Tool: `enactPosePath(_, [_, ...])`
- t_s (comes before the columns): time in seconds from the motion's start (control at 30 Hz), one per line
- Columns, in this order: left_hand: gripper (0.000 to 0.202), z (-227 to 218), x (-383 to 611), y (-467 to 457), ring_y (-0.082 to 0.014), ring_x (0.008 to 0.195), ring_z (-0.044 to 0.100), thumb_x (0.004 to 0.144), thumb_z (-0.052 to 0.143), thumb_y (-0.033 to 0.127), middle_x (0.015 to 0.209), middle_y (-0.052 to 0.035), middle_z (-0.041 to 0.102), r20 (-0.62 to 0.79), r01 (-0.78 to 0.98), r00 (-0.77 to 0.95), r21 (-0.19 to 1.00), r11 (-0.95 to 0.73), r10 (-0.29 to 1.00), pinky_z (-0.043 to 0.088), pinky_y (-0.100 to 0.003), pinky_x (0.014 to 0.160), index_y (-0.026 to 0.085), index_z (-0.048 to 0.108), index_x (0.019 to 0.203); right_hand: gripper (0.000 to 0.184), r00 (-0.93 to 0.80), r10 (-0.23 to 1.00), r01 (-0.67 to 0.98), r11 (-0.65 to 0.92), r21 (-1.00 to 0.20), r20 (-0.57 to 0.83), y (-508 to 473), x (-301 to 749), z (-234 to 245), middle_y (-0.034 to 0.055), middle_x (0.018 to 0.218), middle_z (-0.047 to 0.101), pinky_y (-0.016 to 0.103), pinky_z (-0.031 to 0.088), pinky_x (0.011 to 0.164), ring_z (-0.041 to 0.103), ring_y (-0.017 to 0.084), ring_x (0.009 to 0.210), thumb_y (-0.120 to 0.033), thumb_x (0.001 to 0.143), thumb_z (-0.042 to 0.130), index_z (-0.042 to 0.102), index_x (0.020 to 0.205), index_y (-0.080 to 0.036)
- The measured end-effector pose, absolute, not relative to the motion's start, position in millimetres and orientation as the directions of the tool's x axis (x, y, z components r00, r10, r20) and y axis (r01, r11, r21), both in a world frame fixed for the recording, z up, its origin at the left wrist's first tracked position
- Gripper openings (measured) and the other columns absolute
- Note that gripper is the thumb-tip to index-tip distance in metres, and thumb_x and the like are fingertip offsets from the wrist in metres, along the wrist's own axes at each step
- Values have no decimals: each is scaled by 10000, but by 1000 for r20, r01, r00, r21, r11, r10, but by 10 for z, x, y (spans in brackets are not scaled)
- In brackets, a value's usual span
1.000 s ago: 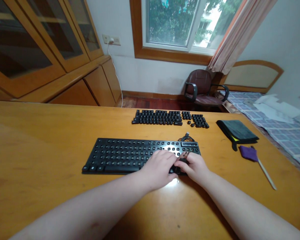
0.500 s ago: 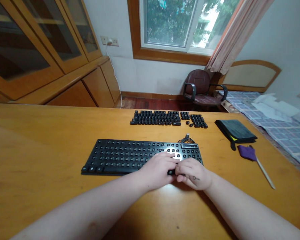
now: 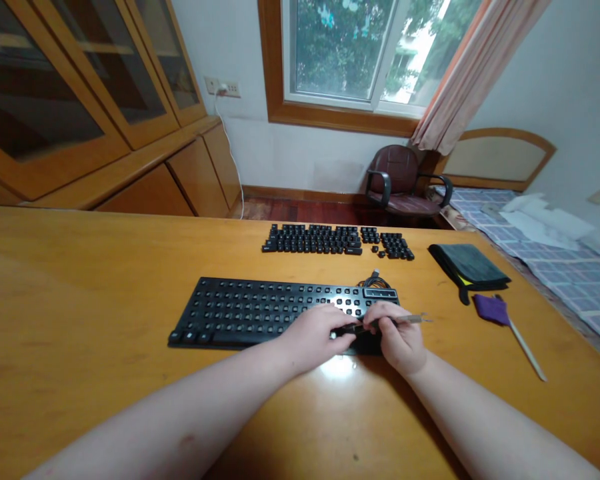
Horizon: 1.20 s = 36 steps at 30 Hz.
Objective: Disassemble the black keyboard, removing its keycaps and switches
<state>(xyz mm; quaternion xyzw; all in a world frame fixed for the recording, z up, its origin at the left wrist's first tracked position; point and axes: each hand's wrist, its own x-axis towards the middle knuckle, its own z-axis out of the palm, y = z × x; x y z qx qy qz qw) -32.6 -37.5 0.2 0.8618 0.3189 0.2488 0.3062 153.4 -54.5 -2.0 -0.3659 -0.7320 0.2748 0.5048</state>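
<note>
A black keyboard (image 3: 260, 288) lies on the wooden table, most of its keycaps off and the bare switches showing; a few caps and the space bar stay along its front row. Over its right part, my right hand (image 3: 397, 337) is closed around a slim tool (image 3: 410, 319) with a pale shaft and a forked tip pointing right. My left hand (image 3: 317, 333) pinches the tool's dark end between thumb and fingers, close above the keyboard's front edge. Both hands hide part of the keyboard. The tool's middle is hidden by the right fingers.
Loose black keycaps (image 3: 313, 240) lie in rows behind the keyboard. A coiled cable (image 3: 375, 280) sits at its back edge. To the right are a folded dark cloth (image 3: 470, 263), a purple cloth piece (image 3: 491, 309) and a thin pale stick (image 3: 527, 351). A chair (image 3: 397, 173) stands beyond.
My right hand has turned and lifted slightly, so the tool now points right and a little up, with more of its shaft showing. My left fingers have opened slightly around the dark end.
</note>
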Motion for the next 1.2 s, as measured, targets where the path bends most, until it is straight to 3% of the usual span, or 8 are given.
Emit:
enactPosePath(0.1, [294, -13, -333, -367, -203, 959, 601, 812, 563, 259, 1020, -49, 690, 223, 398, 647, 716, -573, 729, 413, -341, 924, 213, 632, 1094, 330, -109, 885, 215, 466, -858, 453, -549, 1501, -52, -6, 535, 522, 247, 415, 464, 477, 113, 442, -368, 916, 402, 583, 718, -175])
enactPosePath(0.27, [322, 51, -331, -392, -182, 929, 615, 773, 591, 222, 1033, -33, 679, 173, 412, 520, 807, -423, 837, 465, -299, 854, 220, 617, 1094, 260, -82, 939, 89, 340, -936, 333, -551, 1482, -84, -7, 578, 578, 243, 485, 501, 585, 125, 489, -348, 917, 426, 580, 787, -183])
enactPosePath(0.5, [199, 78, -336, -373, -184, 912, 616, 745, 613, 208, 958, -30, 689, 152, 427, 455, 827, -365, 877, 461, -303, 854, 194, 652, 940, 194, -248, 860, 178, 493, -851, 446, -530, 1555, -51, 43, 767, 673, 276, 510, 610, 625, 145, 638, -322, 891, 498, 652, 889, -205])
enactPosePath(0.67, [212, 82, -345, -374, -178, 911, 614, 737, 604, 169, 962, -30, 692, 155, 417, 486, 824, -384, 860, 455, -292, 847, 193, 665, 938, 294, -422, 737, 209, 646, -734, 528, -515, 1564, 0, 53, 760, 670, 301, 486, 646, 619, 166, 702, -419, 903, 442, 654, 910, -215])
enactPosePath(0.87, [214, 167, -349, -387, -169, 893, 601, 732, 615, 165, 934, -7, 692, 157, 355, 540, 849, -393, 827, 439, -285, 840, 222, 679, 929, 335, -388, 785, 100, 557, -824, 483, -507, 1543, -67, 41, 703, 627, 283, 482, 583, 577, 143, 602, -438, 905, 425, 660, 847, -208])
enactPosePath(1.03, [157, 179, -372, -338, -164, 828, 607, 702, 669, 214, 852, -17, 686, 8, 258, 497, 953, -157, 868, 452, -281, 799, 189, 693, 854, 361, -305, 817, -44, 501, -864, 489, -492, 1528, -89, 57, 742, 635, 293, 504, 578, 597, 156, 627, -452, 904, 412, 664, 850, -198])
enactPosePath(1.2, [150, 96, -378, -249, -151, 760, 608, 669, 685, 208, 784, -30, 666, -80, -2, 470, 996, 92, 879, 470, -286, 754, 135, 649, 796, 376, -373, 769, 55, 577, -815, 519, -510, 1546, -18, 73, 794, 659, 357, 506, 701, 618, 198, 762, -467, 901, 402, 663, 816, -209])
